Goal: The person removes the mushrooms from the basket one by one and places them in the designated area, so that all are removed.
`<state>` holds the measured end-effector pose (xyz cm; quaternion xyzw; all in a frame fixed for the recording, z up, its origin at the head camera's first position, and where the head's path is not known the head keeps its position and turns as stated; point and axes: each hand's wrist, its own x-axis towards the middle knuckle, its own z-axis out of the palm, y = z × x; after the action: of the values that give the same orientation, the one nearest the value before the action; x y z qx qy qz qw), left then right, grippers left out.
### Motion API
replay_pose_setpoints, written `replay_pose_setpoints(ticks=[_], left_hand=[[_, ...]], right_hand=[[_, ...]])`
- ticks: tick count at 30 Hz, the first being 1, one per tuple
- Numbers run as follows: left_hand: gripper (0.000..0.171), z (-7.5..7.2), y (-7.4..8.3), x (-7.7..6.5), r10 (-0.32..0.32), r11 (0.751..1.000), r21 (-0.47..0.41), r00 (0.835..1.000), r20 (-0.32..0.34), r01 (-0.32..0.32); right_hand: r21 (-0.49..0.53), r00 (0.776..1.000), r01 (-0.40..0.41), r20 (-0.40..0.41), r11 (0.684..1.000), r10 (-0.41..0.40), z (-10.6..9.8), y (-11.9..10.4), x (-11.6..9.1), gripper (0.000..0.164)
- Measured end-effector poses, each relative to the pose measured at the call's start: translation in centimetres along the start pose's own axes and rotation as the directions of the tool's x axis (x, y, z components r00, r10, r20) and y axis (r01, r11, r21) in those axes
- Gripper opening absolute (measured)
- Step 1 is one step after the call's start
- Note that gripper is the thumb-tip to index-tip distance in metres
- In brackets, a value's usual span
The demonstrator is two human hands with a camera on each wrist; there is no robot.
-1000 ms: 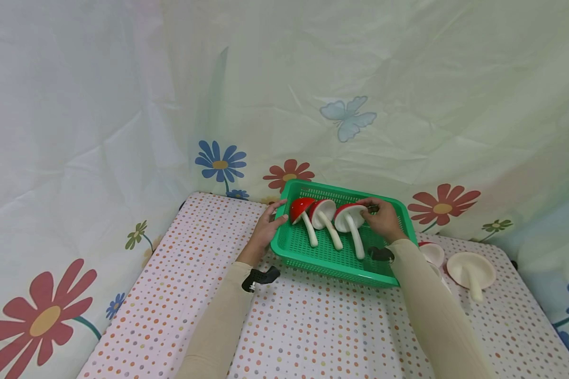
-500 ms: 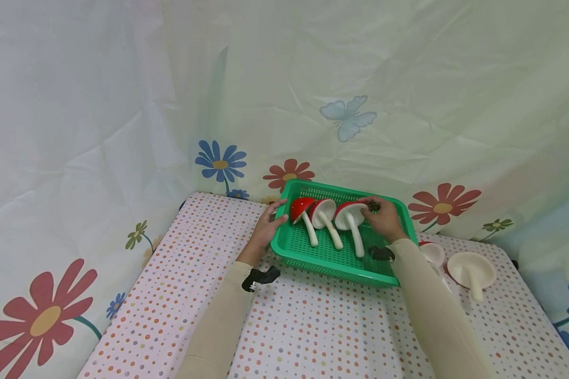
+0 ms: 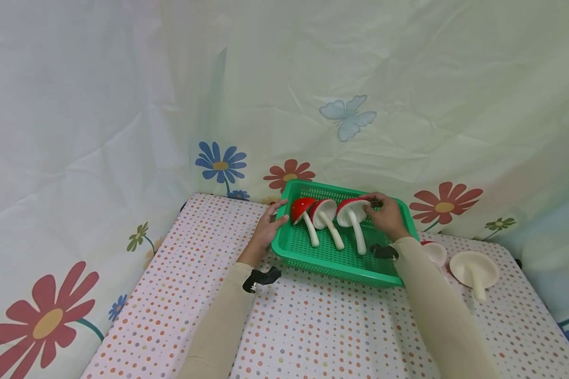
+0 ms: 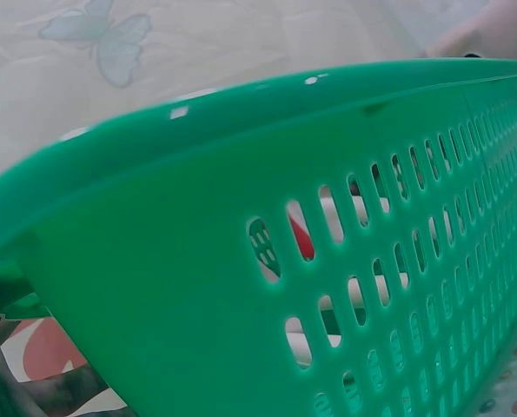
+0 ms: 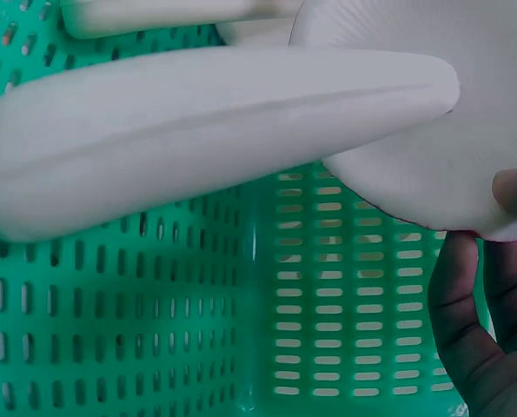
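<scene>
Nudged slightly toward the back of the green basket (image 3: pixel 336 269) since a second ago, one mushroom (image 3: pixel 355 225) is inside it, the right hand (image 3: pixel 386 216) pinching its cap, near two more mushrooms (image 3: pixel 332 230). With fingers extended, the left hand (image 3: pixel 265 227) touches the basket's left end.

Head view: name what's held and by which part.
Right hand pinches the rightmost red-capped white mushroom in the green plastic basket by its cap's rim; left hand touches the basket.
</scene>
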<state>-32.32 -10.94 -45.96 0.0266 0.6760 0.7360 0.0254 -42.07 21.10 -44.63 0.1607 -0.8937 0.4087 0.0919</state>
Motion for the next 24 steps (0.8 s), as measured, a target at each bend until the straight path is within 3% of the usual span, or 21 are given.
replay_pose_setpoints(ticks=[9,15,24], left_hand=[[0.053,-0.3,-2.6,2.0,-0.012,0.997,-0.071,1.000,0.016,0.013],[0.050,-0.1,-2.7,2.0,-0.014,0.998,-0.059,0.999,-0.033,0.012],[0.048,0.0,-2.7,1.8,0.002,0.999,-0.042,0.998,-0.056,-0.004]], right_hand=[[-0.021,1.000,-0.013,-0.011,1.000,0.013,-0.8,-0.3,0.1,0.026],[-0.020,1.000,-0.013,-0.018,1.000,0.012,-1.4,-0.2,0.2,0.025],[-0.010,1.000,0.005,-0.027,1.000,-0.005,-2.7,-0.5,-0.1,0.026]])
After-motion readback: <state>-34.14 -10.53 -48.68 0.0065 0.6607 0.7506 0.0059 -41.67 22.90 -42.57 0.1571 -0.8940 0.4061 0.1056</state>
